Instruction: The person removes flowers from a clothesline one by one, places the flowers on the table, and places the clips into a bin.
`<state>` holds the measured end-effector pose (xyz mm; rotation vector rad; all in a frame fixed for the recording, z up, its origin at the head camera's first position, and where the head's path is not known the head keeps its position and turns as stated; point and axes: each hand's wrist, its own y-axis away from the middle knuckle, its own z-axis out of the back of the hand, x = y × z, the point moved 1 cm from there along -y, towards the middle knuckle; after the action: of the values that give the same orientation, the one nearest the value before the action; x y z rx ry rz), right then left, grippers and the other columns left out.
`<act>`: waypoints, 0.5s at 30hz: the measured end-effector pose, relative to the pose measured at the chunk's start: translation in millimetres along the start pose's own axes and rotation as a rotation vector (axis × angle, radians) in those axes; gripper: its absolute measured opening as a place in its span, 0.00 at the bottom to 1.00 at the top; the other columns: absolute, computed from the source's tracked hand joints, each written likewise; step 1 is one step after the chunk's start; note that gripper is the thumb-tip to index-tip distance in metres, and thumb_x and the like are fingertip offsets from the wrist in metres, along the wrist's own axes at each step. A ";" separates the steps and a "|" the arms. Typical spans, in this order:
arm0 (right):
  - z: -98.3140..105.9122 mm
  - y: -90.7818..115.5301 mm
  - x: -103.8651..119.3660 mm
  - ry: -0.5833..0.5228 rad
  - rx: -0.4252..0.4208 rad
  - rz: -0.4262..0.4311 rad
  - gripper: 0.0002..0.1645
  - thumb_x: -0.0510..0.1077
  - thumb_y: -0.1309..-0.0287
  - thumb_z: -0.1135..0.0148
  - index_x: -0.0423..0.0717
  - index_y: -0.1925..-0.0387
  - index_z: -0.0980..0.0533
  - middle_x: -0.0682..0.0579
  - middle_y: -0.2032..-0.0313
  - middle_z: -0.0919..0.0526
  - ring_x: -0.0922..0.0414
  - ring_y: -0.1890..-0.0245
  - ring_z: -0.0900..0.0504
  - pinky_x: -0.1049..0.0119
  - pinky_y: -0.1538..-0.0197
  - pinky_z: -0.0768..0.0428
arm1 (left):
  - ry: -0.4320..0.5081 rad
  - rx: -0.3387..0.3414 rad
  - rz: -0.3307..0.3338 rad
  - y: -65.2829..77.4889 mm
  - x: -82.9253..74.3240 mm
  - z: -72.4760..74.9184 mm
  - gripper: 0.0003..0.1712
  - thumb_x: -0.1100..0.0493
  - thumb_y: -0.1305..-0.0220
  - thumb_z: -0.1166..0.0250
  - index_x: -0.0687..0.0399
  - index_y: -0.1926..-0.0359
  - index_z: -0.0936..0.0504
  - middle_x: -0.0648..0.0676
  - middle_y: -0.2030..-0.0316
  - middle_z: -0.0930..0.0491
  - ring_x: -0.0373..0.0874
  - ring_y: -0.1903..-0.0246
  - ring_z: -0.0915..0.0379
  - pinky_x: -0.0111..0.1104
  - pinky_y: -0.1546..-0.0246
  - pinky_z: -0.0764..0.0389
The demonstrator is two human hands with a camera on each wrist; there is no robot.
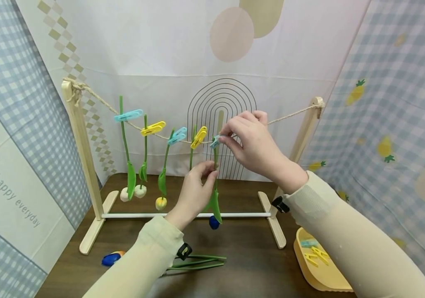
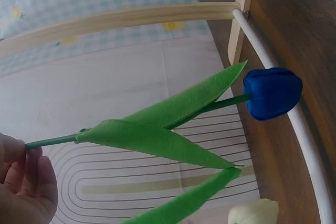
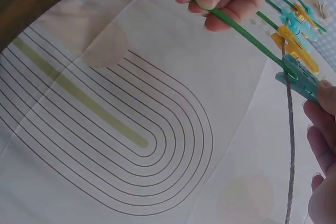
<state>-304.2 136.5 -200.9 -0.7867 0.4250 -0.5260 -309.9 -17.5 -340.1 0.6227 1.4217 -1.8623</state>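
In the head view my left hand (image 1: 196, 188) pinches the green stem of an artificial tulip that hangs head down. Its blue bloom (image 2: 273, 93) and long leaves show in the left wrist view. My right hand (image 1: 251, 142) grips the handle end of a light blue clothespin (image 3: 300, 78) between thumb and fingers. That clothespin sits at the rope (image 3: 290, 156), with the top of the stem at its jaws. Farther left, several tulips hang from the same rope by blue and yellow clothespins, among them a yellow tulip (image 1: 161, 203) and a white tulip (image 1: 140, 191).
A wooden post (image 1: 82, 149) and another post (image 1: 303, 132) carry the sagging rope, and a white rod (image 1: 134, 215) joins their feet. A yellow tray (image 1: 302, 258) with clothespins stands at the right. Loose tulip stems (image 1: 201, 262) and a blue bloom (image 1: 111, 259) lie in front.
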 end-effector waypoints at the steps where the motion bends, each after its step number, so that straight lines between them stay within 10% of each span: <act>1: 0.4 -0.1 0.2 -0.002 -0.006 0.000 0.07 0.40 0.44 0.31 0.47 0.68 0.23 0.57 0.68 0.18 0.56 0.62 0.28 0.47 0.48 0.43 | -0.001 0.001 0.005 0.4 0.4 -0.1 0.12 0.63 0.30 0.42 0.61 0.49 0.22 0.51 0.56 0.20 0.40 0.59 0.25 0.33 0.57 0.21; 15: 12.9 3.5 -1.8 -0.054 -0.083 -0.025 0.06 0.38 0.45 0.31 0.45 0.67 0.22 0.56 0.68 0.18 0.54 0.61 0.28 0.50 0.50 0.44 | -0.038 0.017 -0.003 12.8 6.6 3.0 0.08 0.64 0.31 0.41 0.55 0.53 0.20 0.49 0.60 0.21 0.38 0.59 0.25 0.33 0.57 0.21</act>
<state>-297.6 146.7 -195.1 -0.8851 0.3898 -0.5118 -304.1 -23.9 -352.1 0.5908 1.3840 -1.8804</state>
